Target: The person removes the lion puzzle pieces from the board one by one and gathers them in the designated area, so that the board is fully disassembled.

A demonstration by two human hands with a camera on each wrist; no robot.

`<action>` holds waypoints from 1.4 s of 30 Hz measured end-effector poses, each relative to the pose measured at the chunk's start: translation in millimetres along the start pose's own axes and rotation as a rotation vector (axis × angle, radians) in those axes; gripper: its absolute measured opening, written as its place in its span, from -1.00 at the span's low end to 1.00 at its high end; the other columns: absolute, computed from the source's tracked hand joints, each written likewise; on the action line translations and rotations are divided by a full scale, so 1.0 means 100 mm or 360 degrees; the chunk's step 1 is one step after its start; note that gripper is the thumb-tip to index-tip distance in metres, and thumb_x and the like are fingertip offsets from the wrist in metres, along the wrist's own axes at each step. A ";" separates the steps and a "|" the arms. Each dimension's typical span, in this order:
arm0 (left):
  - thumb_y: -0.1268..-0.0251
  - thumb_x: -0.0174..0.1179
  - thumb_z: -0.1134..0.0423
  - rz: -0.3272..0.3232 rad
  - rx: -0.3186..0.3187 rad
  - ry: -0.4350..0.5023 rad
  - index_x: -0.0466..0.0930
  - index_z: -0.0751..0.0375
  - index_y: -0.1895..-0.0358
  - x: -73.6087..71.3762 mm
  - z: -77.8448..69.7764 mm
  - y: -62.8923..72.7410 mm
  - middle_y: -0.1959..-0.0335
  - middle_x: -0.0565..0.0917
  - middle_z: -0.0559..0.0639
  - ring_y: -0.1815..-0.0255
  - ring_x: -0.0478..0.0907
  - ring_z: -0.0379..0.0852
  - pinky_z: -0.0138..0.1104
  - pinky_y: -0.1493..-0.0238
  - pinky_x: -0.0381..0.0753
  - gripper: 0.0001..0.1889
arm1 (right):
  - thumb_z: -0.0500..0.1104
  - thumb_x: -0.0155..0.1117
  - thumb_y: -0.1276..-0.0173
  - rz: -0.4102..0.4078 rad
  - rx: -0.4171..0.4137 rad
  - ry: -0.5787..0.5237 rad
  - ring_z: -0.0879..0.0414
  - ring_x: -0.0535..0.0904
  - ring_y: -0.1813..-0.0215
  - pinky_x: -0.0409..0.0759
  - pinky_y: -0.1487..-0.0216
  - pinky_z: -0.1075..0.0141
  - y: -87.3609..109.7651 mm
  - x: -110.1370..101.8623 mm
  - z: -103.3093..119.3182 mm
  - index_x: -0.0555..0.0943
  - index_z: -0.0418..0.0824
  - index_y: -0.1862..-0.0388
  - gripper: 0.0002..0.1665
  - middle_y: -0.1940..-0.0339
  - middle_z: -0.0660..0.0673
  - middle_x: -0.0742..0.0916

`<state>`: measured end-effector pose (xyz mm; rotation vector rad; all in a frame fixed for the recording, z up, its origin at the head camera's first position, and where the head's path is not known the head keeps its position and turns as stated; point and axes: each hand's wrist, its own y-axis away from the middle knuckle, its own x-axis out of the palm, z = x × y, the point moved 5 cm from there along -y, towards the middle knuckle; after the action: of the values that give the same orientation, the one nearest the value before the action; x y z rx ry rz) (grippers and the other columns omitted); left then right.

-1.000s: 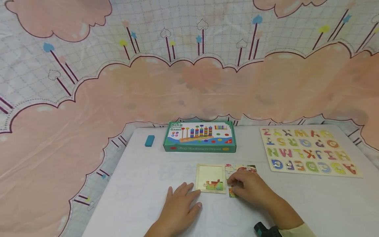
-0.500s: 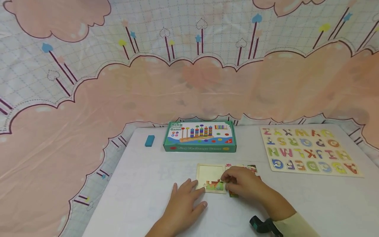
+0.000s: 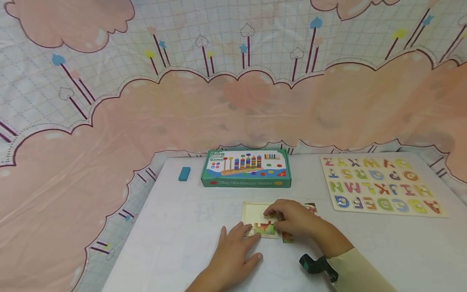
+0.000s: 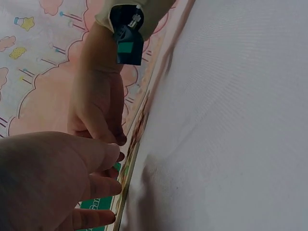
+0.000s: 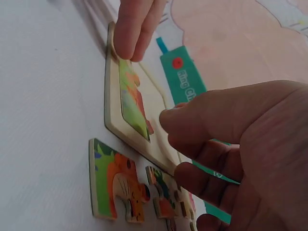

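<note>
A shallow wooden puzzle tray [image 3: 251, 209] lies on the white table, with green and orange jigsaw pieces [image 5: 130, 98] along its near edge. My left hand [image 3: 233, 251] rests at the tray's near left, fingers extended, fingertips on the frame and the fitted pieces. Over the tray's right side is my right hand [image 3: 295, 217], fingers bent and the thumb apart from the index finger. No piece shows between them; the thumb tip is near the right end of the fitted pieces. Under and beside this hand lie loose jigsaw pieces [image 5: 118, 180], one with an orange whiskered animal face, partly hidden.
A green ring game box [image 3: 246, 168] stands behind the tray, with a small blue block [image 3: 184, 173] to its left. At the right lies a wooden alphabet board [image 3: 383, 186]. A patterned cloth [image 3: 219, 109] hangs behind the table.
My right hand has moved left from the loose pieces to over the tray's right side. My left hand has shifted slightly right, its fingertips now farther over the tray's near edge.
</note>
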<state>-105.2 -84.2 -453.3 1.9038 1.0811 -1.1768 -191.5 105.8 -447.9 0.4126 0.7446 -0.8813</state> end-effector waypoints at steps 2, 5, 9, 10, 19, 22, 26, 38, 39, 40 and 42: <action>-0.47 0.31 -0.16 -0.0006 0.0006 -0.0010 0.64 -0.03 -0.43 0.01 -0.01 0.00 -0.53 0.49 0.11 -0.64 0.27 0.23 0.51 -0.46 0.09 -0.44 | -0.31 0.53 -0.31 0.0028 0.0004 -0.0011 0.17 0.54 0.16 0.58 0.08 0.26 -0.02 0.01 0.00 0.79 -0.08 -0.09 -0.63 0.07 0.12 0.75; -0.47 0.31 -0.15 -0.0023 0.0014 -0.0020 0.64 -0.02 -0.43 0.02 -0.01 0.00 -0.53 0.49 0.12 -0.63 0.28 0.23 0.51 -0.45 0.11 -0.43 | -0.29 0.56 -0.29 0.0060 0.0039 0.0003 0.17 0.54 0.13 0.57 0.05 0.24 -0.05 0.03 0.02 0.80 -0.05 -0.09 -0.61 0.05 0.14 0.75; -0.49 0.30 -0.13 -0.0046 0.0003 -0.0035 0.66 0.00 -0.42 0.04 0.00 0.00 -0.53 0.49 0.15 -0.63 0.28 0.24 0.51 -0.46 0.10 -0.46 | -0.25 0.60 -0.26 0.0085 0.0054 0.0050 0.15 0.58 0.01 0.59 -0.13 0.07 -0.09 0.08 0.04 0.81 0.01 -0.09 -0.59 0.02 0.16 0.75; -0.49 0.29 -0.13 -0.0048 -0.0005 -0.0037 0.66 0.00 -0.41 0.04 0.01 0.00 -0.53 0.49 0.15 -0.63 0.27 0.24 0.51 -0.46 0.09 -0.46 | -0.24 0.61 -0.26 0.0090 0.0053 0.0063 0.15 0.59 -0.02 0.58 -0.17 0.02 -0.10 0.09 0.05 0.81 0.01 -0.09 -0.59 0.01 0.16 0.75; -0.48 0.30 -0.15 -0.0022 -0.0019 -0.0055 0.66 -0.04 -0.41 0.02 0.01 0.02 -0.53 0.49 0.16 -0.61 0.31 0.24 0.53 -0.44 0.09 -0.46 | -0.28 0.60 -0.25 0.0131 0.0093 0.0135 0.16 0.59 -0.04 0.50 -0.19 -0.11 -0.15 0.17 0.09 0.83 0.06 -0.05 -0.59 0.09 0.19 0.72; -0.47 0.30 -0.16 0.0014 -0.0032 -0.0081 0.65 -0.05 -0.43 0.03 0.02 0.02 -0.54 0.49 0.15 -0.62 0.30 0.24 0.53 -0.45 0.08 -0.44 | -0.28 0.59 -0.25 0.0144 0.0105 0.0161 0.17 0.58 -0.02 0.50 -0.17 -0.07 -0.17 0.19 0.09 0.83 0.08 -0.04 -0.59 0.12 0.20 0.70; -0.46 0.30 -0.19 0.0060 -0.0043 -0.0107 0.64 -0.06 -0.44 0.04 0.02 0.01 -0.54 0.48 0.15 -0.63 0.29 0.25 0.52 -0.46 0.07 -0.42 | -0.30 0.59 -0.24 0.0148 0.0109 0.0161 0.17 0.57 0.01 0.50 -0.13 -0.07 -0.17 0.20 0.11 0.84 0.09 0.02 -0.61 0.16 0.20 0.69; -0.46 0.28 -0.23 0.0150 -0.0066 -0.0137 0.59 -0.10 -0.49 0.07 0.03 0.00 -0.60 0.42 0.13 -0.66 0.22 0.24 0.53 -0.46 0.05 -0.38 | -0.35 0.56 -0.25 0.0142 0.0153 0.0104 0.14 0.54 0.05 0.48 -0.17 -0.17 -0.13 0.20 0.16 0.81 0.10 0.10 -0.63 0.18 0.17 0.67; -0.47 0.27 -0.23 0.0159 -0.0066 -0.0143 0.58 -0.10 -0.50 0.07 0.04 0.00 -0.60 0.41 0.12 -0.67 0.21 0.24 0.53 -0.46 0.05 -0.37 | -0.35 0.56 -0.25 0.0141 0.0154 0.0102 0.14 0.54 0.05 0.49 -0.17 -0.18 -0.13 0.20 0.16 0.80 0.10 0.11 -0.63 0.18 0.17 0.67; -0.47 0.27 -0.23 0.0165 -0.0065 -0.0144 0.57 -0.11 -0.51 0.07 0.04 0.01 -0.61 0.41 0.13 -0.67 0.21 0.24 0.53 -0.46 0.05 -0.37 | -0.35 0.56 -0.25 0.0139 0.0156 0.0098 0.14 0.54 0.05 0.48 -0.18 -0.20 -0.13 0.20 0.16 0.80 0.09 0.11 -0.64 0.18 0.17 0.68; -0.48 0.26 -0.21 0.0174 -0.0063 -0.0143 0.56 -0.10 -0.52 0.06 0.04 0.01 -0.62 0.39 0.13 -0.68 0.20 0.24 0.53 -0.46 0.04 -0.38 | -0.36 0.56 -0.25 0.0135 0.0156 0.0091 0.14 0.54 0.04 0.48 -0.19 -0.23 -0.13 0.20 0.17 0.80 0.08 0.12 -0.64 0.18 0.16 0.68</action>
<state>-103.7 -86.2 -460.5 1.8379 0.9337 -1.1593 -186.6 77.5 -451.7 0.5546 0.7328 -0.8313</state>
